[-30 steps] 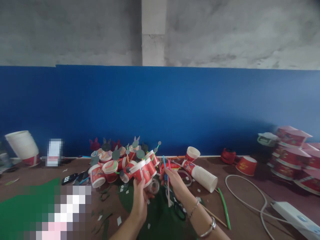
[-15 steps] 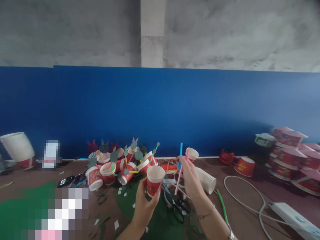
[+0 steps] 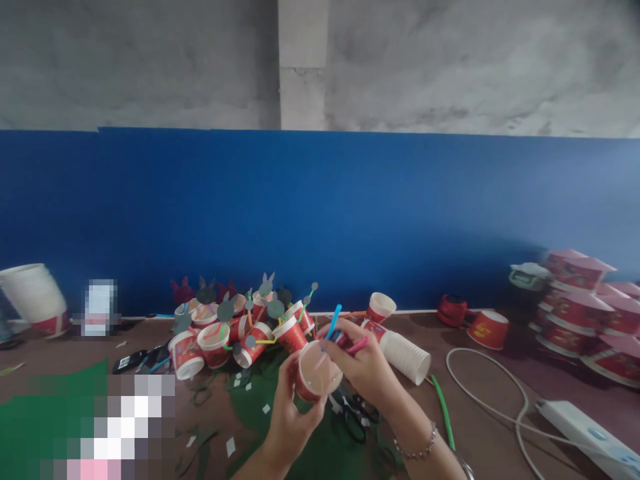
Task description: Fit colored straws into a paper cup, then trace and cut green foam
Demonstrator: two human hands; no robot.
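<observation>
My left hand (image 3: pixel 296 417) is wrapped round a red paper cup (image 3: pixel 314 373), whose white mouth is tilted up toward me. At the cup's rim, my right hand (image 3: pixel 363 360) is closed on a blue straw (image 3: pixel 334 320) and a pink straw (image 3: pixel 358 345). The lower end of the blue straw is hidden by my fingers and the cup's edge. Below my right hand lie black-handled scissors (image 3: pixel 354 420), partly covered. A cluster of red paper cups (image 3: pixel 215 343) with straws and grey paper cutouts stands and lies to the left of my hands.
A lying stack of white paper cups (image 3: pixel 407 357) and an upright cup (image 3: pixel 382 307) are right of my hands. Farther right are a white cable (image 3: pixel 475 407), a power strip (image 3: pixel 590 430) and stacked red cup pieces (image 3: pixel 575 310). Paper scraps (image 3: pixel 231 447) litter the table.
My right hand has moved left with the straws, up to the cup's rim, and turned them from upright to slanted. The cup has tipped its mouth toward me.
</observation>
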